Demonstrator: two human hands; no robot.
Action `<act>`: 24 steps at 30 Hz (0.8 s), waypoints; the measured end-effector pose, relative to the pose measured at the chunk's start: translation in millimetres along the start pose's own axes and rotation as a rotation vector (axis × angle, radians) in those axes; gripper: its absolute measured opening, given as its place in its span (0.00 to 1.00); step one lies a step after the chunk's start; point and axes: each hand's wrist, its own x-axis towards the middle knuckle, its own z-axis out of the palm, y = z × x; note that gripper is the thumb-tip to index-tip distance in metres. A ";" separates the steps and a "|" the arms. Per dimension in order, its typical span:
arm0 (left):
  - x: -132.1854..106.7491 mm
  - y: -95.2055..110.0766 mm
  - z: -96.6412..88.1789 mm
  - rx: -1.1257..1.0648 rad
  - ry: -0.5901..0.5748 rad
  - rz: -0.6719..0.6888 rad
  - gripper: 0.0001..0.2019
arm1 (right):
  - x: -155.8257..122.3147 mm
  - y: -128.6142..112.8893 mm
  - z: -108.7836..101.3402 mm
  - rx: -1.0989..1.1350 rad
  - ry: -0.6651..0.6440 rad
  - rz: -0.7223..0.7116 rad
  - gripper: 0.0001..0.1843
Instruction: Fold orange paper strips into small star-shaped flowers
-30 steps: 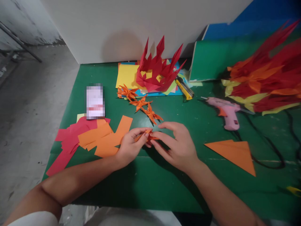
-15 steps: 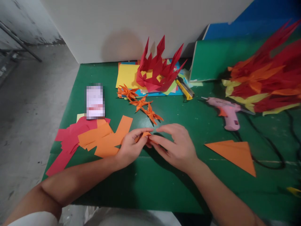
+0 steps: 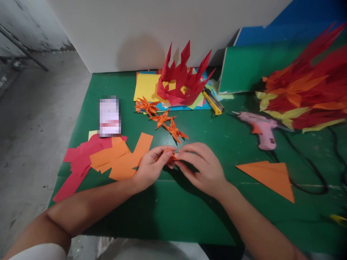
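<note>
Between my two hands is a small folded orange paper piece (image 3: pixel 170 154), mostly covered by fingers. My left hand (image 3: pixel 152 167) grips its left side, thumb on top. The fingertips of my right hand (image 3: pixel 202 166) pinch its right edge. Just beyond them, three orange paper flowers (image 3: pixel 162 117) lie in a slanting row on the green table. Orange paper strips (image 3: pixel 123 167) and red paper strips (image 3: pixel 74 160) are heaped left of my left hand. A folded orange paper sheet (image 3: pixel 271 177) lies to the right of my right hand.
A red folded-paper crown (image 3: pixel 173 94) stands on coloured sheets beside a yellow utility knife (image 3: pixel 214 102). The pink glue gun (image 3: pixel 264 126) lies right, its black cord trailing. A phone (image 3: pixel 110 117) rests at left. A large red-orange paper piece (image 3: pixel 306 97) stands far right.
My right hand's fingers have closed in on the orange paper piece, which has shifted slightly in the grip. My left thumb now lies further over it. Everything else stays put.
</note>
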 end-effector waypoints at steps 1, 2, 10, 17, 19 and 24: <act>0.0 0.2 0.0 0.002 0.000 0.000 0.18 | -0.4 -0.7 1.4 0.039 0.005 0.047 0.11; 0.0 0.4 0.0 0.004 0.000 -0.001 0.18 | -0.5 -1.5 2.6 0.068 0.007 0.094 0.12; -1.6 1.2 1.4 0.004 0.002 -0.023 0.13 | -0.6 0.1 6.3 0.123 -0.020 0.191 0.04; -4.5 6.6 1.0 0.022 -0.018 -0.024 0.07 | -1.0 1.4 8.8 0.065 0.010 0.044 0.02; -5.4 7.8 0.2 0.022 -0.032 -0.019 0.06 | -0.7 0.5 9.7 0.034 0.018 0.007 0.02; -6.9 8.8 0.7 0.064 0.002 0.010 0.07 | -0.7 -1.9 11.6 -0.024 0.031 -0.023 0.03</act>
